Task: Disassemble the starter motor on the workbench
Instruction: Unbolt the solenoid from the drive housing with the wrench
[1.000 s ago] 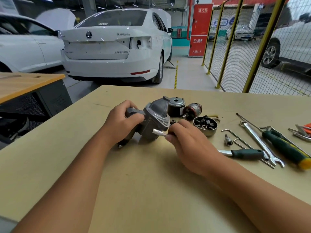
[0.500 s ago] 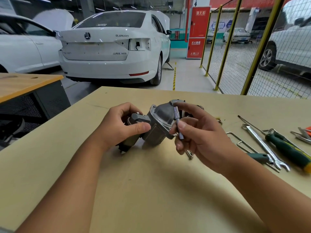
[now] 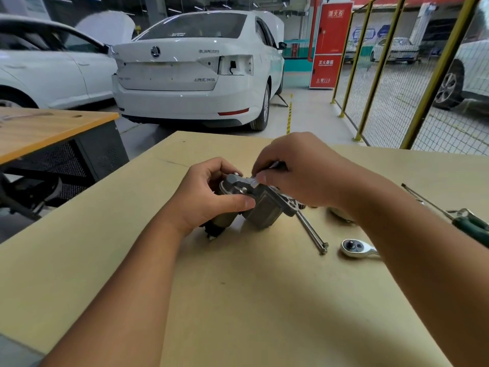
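Observation:
The grey starter motor housing (image 3: pixel 260 205) lies on the tan workbench (image 3: pixel 251 300), tilted, with its solenoid end toward the left. My left hand (image 3: pixel 209 197) grips that solenoid end, thumb across the front. My right hand (image 3: pixel 299 173) is above the housing and pinches a small silver bit tool (image 3: pixel 264 172), its tip touching the top of the housing near a screw. Two long through bolts (image 3: pixel 312 233) lie right of the housing. Other motor parts are hidden behind my right wrist.
A ratchet head (image 3: pixel 353 247) lies on the bench under my right forearm. A green-handled screwdriver (image 3: pixel 471 226) and a thin rod (image 3: pixel 423 201) lie at the right. A second bench (image 3: pixel 39 131) stands left; white cars and a yellow mesh fence (image 3: pixel 397 75) stand behind.
My right hand lifted the silver bit from beside the housing up over its top. My left hand turned the motor so its housing points right. The view shifted down and left.

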